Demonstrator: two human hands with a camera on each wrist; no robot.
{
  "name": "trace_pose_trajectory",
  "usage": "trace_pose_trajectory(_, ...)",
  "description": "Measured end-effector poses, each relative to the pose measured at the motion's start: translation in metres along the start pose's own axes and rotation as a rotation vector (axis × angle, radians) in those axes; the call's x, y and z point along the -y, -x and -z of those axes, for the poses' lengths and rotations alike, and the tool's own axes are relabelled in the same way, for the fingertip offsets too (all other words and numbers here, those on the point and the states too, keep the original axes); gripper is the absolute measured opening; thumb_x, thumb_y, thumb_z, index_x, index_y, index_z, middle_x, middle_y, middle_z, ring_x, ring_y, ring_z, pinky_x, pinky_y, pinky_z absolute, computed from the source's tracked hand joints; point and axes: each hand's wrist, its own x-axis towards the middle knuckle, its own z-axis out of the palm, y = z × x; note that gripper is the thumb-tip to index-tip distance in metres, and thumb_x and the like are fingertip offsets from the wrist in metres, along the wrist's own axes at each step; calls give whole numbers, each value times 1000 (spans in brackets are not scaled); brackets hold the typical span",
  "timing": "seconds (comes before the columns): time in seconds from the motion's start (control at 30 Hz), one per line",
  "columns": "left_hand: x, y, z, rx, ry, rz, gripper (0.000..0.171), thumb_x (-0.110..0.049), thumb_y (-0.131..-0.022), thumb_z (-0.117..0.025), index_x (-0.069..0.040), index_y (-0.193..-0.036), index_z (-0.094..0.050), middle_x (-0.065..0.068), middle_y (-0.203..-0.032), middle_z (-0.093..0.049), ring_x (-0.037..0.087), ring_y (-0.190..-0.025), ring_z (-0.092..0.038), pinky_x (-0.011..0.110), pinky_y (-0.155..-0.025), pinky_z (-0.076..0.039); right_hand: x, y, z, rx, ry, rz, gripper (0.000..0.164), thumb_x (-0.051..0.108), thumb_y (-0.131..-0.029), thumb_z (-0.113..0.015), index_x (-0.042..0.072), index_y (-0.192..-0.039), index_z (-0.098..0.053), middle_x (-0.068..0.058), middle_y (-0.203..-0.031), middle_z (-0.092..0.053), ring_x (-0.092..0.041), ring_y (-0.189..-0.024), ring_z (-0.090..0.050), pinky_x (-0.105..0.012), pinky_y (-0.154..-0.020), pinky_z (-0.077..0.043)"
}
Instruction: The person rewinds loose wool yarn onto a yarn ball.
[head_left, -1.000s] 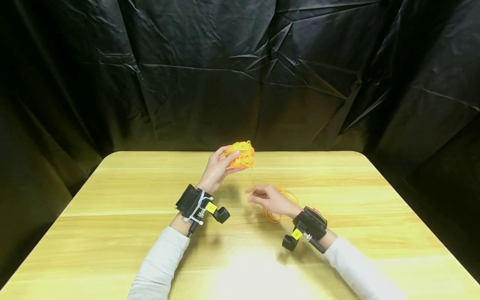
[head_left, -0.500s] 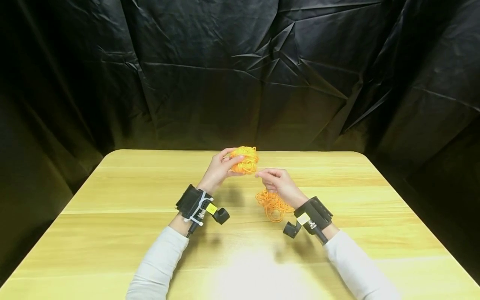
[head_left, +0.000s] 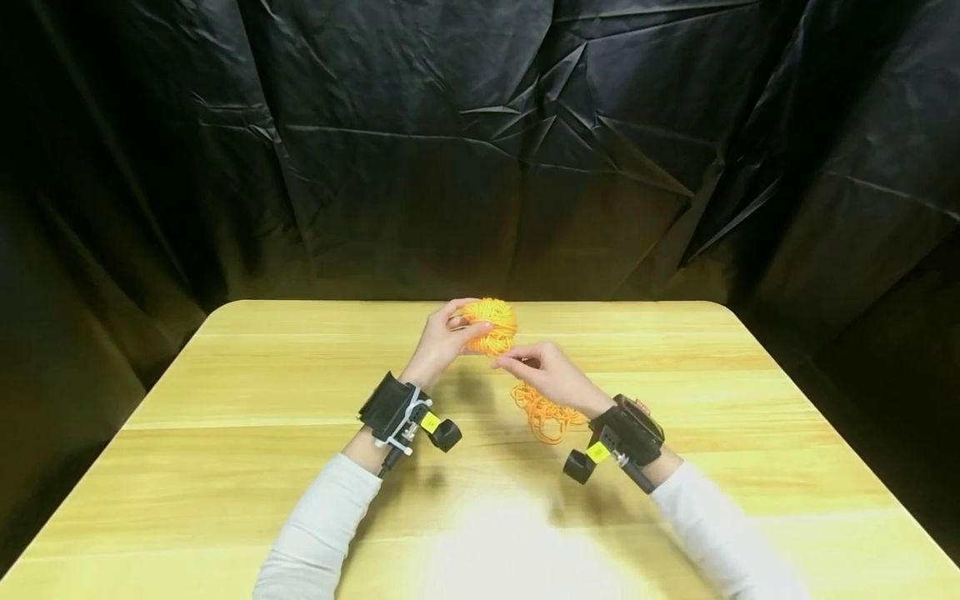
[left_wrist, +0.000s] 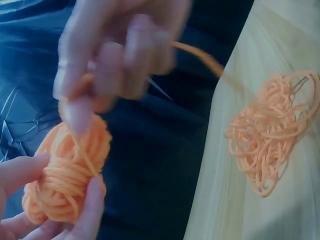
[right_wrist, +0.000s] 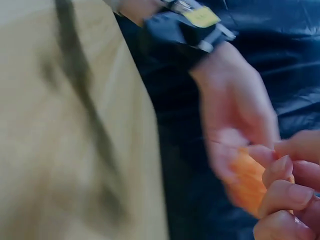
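An orange ball of cord [head_left: 491, 315] is raised above the far part of the table, gripped between the thumb and fingers of my left hand [head_left: 442, 340]. Strands wrap round its middle in the left wrist view, where the ball [left_wrist: 62, 185] shows crosswise windings. My right hand [head_left: 551, 371] is just right of and below the ball, pinching the cord [left_wrist: 84, 152] between thumb and forefinger. From that hand the strand trails to a loose tangle of orange cord [head_left: 547, 412] lying on the table. In the right wrist view the ball [right_wrist: 247, 182] is blurred and partly covered by fingers.
The wooden table [head_left: 225, 467] has rounded far corners, and a black curtain [head_left: 405, 208] hangs behind it. Each wrist carries a black strap with a small camera [head_left: 447, 435] standing out from it. A bright glare lies on the near tabletop.
My right hand has risen from beside the tangle to the ball, then swung to its lower edge. The left hand with the ball has come slightly lower and to the right.
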Motion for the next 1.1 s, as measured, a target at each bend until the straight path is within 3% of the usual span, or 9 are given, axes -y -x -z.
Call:
trace_pose_trajectory(0.13, 1, 1, 2, 67, -40, 8, 45, -7, -80, -64, -8, -123, -49, 19, -108, -58, 19, -86, -61, 41, -73, -52, 9, -11, 19, -11, 102, 16, 16, 15, -86, -59, 3, -91, -69, -5, -71, -63, -8, -50, -38, -19, -45, -28)
trace_pose_trajectory(0.23, 1, 1, 3, 129, -58, 13, 47, -5, -81, -63, -6, -125, -48, 20, -109, -58, 20, -87, -61, 42, -74, -51, 14, -19, 35, -1, 113, -10, 16, 14, -85, -60, 2, -90, -69, -6, -72, -65, -8, -53, -44, -20, -45, -29)
trace_pose_trajectory(0.57, 1, 1, 2, 312, -150, 29, 48, -5, -82, -62, -6, -127, -46, 20, -110, -59, 19, -83, -62, 36, -70, -53, 17, -38, 74, -77, -288, -76, 28, 16, -85, -60, -5, -103, -62, -4, -75, -62, -16, -47, -35, -22, -44, -30)
trace_pose_trajectory(0.8, 2, 1, 3, 441, -138, 17, 41, -1, -83, -58, 3, -122, -46, 21, -112, -58, 17, -85, -62, 36, -77, -51, 6, -47, 77, -214, -495, -117, 26, 14, -86, -59, -2, -106, -61, -4, -80, -62, -13, -53, -43, -17, -47, -35)
trace_pose_trajectory(0.93, 0, 3, 4, 479, -129, -11, 37, 2, -82, -58, 5, -117, -47, 22, -108, -59, 17, -85, -62, 36, -78, -51, -7, -50, 71, -294, -621, -138, 24, 11, -85, -59, -3, -105, -61, -4, -80, -62, -12, -62, -51, -17, -55, -42)
trace_pose_trajectory(1.1, -2, 3, 4, 486, -121, -30, 36, -2, -83, -58, 3, -117, -46, 19, -108, -59, 20, -91, -61, 36, -79, -50, -29, -50, 55, -344, -590, -195, 28, 11, -86, -58, -6, -108, -59, -7, -83, -64, -12, -70, -57, -19, -63, -47)
